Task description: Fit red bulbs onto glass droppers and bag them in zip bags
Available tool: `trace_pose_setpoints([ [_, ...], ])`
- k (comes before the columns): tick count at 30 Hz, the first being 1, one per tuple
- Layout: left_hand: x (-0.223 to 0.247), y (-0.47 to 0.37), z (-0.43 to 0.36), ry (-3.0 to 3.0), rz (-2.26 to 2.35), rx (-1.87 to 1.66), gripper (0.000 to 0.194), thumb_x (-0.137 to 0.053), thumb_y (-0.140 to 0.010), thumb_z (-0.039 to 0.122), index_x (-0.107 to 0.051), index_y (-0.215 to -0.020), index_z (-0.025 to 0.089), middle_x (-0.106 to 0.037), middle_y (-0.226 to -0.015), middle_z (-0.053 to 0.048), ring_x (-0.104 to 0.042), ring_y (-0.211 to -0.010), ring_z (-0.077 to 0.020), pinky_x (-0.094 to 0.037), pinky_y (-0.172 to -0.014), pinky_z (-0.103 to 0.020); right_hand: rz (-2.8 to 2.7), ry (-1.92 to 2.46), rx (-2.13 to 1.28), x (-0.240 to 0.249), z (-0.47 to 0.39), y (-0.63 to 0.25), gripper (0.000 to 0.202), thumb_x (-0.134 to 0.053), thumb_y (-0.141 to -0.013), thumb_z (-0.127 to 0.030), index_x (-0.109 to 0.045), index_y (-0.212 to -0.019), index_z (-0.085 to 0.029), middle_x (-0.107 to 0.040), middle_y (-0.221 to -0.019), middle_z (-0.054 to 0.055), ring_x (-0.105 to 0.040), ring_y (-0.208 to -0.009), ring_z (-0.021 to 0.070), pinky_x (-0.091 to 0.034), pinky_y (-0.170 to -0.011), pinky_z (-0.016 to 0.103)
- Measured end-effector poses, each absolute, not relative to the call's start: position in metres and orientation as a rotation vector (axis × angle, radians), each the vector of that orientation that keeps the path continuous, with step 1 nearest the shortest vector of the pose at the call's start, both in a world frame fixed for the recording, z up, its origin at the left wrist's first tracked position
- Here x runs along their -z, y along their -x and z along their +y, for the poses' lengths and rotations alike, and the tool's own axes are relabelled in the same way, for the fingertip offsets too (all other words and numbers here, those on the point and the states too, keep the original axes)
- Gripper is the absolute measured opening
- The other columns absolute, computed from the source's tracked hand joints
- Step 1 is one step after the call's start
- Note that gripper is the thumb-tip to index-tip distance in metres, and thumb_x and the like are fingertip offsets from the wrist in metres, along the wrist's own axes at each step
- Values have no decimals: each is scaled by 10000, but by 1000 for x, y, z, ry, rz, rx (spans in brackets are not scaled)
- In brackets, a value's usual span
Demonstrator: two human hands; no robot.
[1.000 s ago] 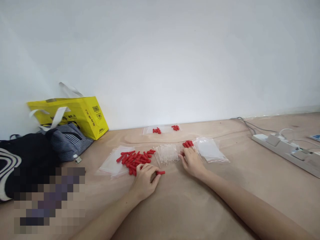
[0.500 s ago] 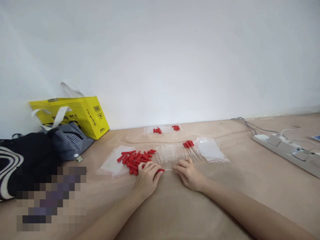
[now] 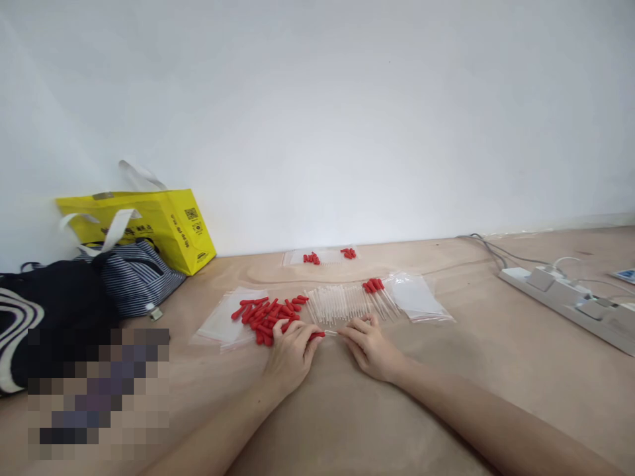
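My left hand point(image 3: 296, 347) pinches a red rubber dropper bulb point(image 3: 317, 335), its open end pointing right. Between the fingers of my right hand point(image 3: 370, 344) is a clear glass dropper tube point(image 3: 331, 332); its end meets or nearly meets the bulb's mouth, and I cannot tell whether it is inside. Beside my left hand lies a heap of loose red bulbs point(image 3: 268, 316), partly covered by the fingers. Behind both hands a row of bare glass tubes point(image 3: 337, 303) lies on the table. At its right end are several tubes with red bulbs fitted point(image 3: 374, 285).
Clear plastic bags lie left point(image 3: 225, 317) and right point(image 3: 421, 301) of the droppers. A bag with red bulbs and tubes point(image 3: 330, 256) rests by the wall. A yellow bag point(image 3: 188, 231), striped bag point(image 3: 143, 274) and black bag point(image 3: 59, 317) stand left; a power strip point(image 3: 560, 301) lies right.
My right hand has shifted slightly left, bringing the glass tube closer to the red bulb. My left hand keeps its hold on the bulb; the view has moved a little.
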State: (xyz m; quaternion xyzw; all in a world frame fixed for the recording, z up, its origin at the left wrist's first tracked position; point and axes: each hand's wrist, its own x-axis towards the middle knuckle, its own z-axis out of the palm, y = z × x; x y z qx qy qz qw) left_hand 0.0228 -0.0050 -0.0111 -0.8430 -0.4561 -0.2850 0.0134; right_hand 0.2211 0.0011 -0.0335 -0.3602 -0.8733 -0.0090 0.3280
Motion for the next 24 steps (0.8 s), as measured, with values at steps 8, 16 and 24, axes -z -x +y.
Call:
trace_pose_setpoints([
  [8,12,-22,-3,2620,-1498,908,169,-421,-841,241,-589,-827,232,-659,-787,10,-554,-785,-166,-216,-847,-415,-2258,870,-2,34,-4,-211,195,-378,-849,-146,-562,-913,-157,-550,-757,40,-467,-728,142,-294,-758,310],
  [16,9,-22,-6,2668,-1392,905,143,-449,-828,229,-589,-798,228,-653,-736,25,-550,-763,-153,-177,-884,-424,-2342,835,116,33,-1,-217,302,-347,-743,-13,-579,-863,-164,-522,-685,5,-445,-620,106,-244,-777,324],
  [24,7,-26,-12,2700,-1289,924,169,-415,-836,225,-571,-772,210,-631,-674,21,-540,-733,-144,-179,-898,-408,-2318,814,239,34,1,-218,321,-352,-676,-9,-574,-855,-158,-512,-691,8,-401,-590,105,-232,-739,315],
])
